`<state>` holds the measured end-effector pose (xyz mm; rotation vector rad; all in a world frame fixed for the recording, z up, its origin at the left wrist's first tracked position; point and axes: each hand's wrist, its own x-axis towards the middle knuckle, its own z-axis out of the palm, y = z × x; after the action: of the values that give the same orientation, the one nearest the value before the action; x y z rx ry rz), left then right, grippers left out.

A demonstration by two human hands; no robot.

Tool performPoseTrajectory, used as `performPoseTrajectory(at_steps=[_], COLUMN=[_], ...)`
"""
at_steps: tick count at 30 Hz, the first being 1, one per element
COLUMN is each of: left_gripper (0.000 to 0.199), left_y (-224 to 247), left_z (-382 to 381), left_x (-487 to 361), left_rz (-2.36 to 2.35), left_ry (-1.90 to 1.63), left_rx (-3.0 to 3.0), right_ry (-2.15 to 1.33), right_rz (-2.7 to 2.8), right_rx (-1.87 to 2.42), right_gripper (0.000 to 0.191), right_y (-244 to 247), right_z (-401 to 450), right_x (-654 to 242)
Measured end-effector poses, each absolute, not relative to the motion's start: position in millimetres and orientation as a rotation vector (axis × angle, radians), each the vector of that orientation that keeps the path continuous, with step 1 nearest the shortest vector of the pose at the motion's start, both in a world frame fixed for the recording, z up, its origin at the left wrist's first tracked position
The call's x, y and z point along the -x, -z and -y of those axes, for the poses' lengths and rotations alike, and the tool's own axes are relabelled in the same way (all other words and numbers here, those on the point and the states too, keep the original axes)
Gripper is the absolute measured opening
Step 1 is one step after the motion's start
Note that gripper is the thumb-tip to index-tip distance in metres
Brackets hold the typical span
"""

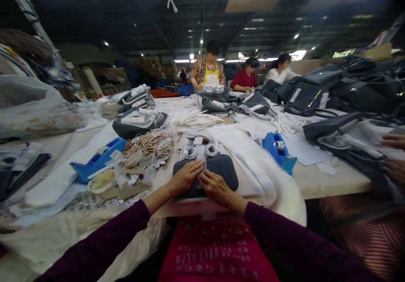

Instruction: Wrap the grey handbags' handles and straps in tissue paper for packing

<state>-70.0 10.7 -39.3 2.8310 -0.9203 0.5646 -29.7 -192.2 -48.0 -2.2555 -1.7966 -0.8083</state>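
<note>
A dark blue-grey bag [224, 170] lies on the table's front edge before me, its handle [199, 138] and the wrapped fittings [212, 149] pointing away. My left hand [186, 177] rests on the bag's left half, fingers stretched out toward the middle. At the bag's centre my right hand [215, 186] has its fingers bent in a pinch beside the left fingertips. What it pinches, perhaps a bit of clear wrapping, is too small to make out. Both hands touch the bag, and they cover its middle.
Blue tape dispensers [276, 149] stand to both sides. A heap of stringed tags [148, 147] lies left, white foam sheets [243, 159] right. Dark bags [139, 122] are stacked farther back and at right [341, 88]. Co-workers stand across the table; another person's hands [395, 155] are at right.
</note>
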Motion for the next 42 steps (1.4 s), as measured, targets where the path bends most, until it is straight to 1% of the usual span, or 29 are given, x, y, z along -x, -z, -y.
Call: performPoseTrajectory(at_steps=[5,9,11,13,17,19,21,24,27,29,38,42], left_gripper=[0.047,0.040,0.040,0.040,0.038,0.038,0.038,0.039,0.039,0.039,0.041,0.041], left_y=[43.0,43.3,41.7,39.6,37.2,38.0,39.5,41.3,42.0,42.0,45.3,48.2], left_z=[-13.7,-11.8,-10.1,-8.8,-7.9,-8.0,-8.4,-9.1,-9.7,-9.9,-10.2,-9.5], left_x=[70.7,74.2,78.2,82.2,86.3,86.1,85.4,85.0,85.9,86.8,86.3,84.9], left_rz=[0.961,0.951,0.951,0.968,0.974,0.970,0.967,0.966,0.971,0.970,0.968,0.964], left_ry=[-0.531,-0.496,-0.483,-0.471,-0.464,-0.470,-0.472,-0.463,-0.466,-0.477,-0.506,-0.535], left_rx=[-2.653,-2.652,-2.681,-2.695,-2.697,-2.690,-2.689,-2.702,-2.710,-2.702,-2.701,-2.686], right_ry=[0.816,0.704,0.624,0.561,0.497,0.514,0.581,0.715,0.751,0.716,0.702,0.673], right_rz=[1.770,1.771,1.762,1.718,1.693,1.717,1.715,1.607,1.499,1.478,1.348,1.302], right_rx=[2.243,2.219,2.176,2.126,2.132,2.177,2.176,2.100,2.066,2.074,2.050,2.055], right_gripper=[0.021,0.021,0.024,0.032,0.058,0.062,0.055,0.036,0.021,0.020,0.028,0.026], right_y=[47.6,45.3,46.7,51.3,68.3,77.8,85.0,87.0,79.7,74.1,64.5,60.7], right_z=[191.4,203.3,215.5,229.9,253.2,256.9,254.8,245.9,236.8,232.5,221.1,220.2], right_x=[31.4,38.0,45.2,55.5,79.2,87.7,92.6,96.1,102.1,108.0,123.7,133.1])
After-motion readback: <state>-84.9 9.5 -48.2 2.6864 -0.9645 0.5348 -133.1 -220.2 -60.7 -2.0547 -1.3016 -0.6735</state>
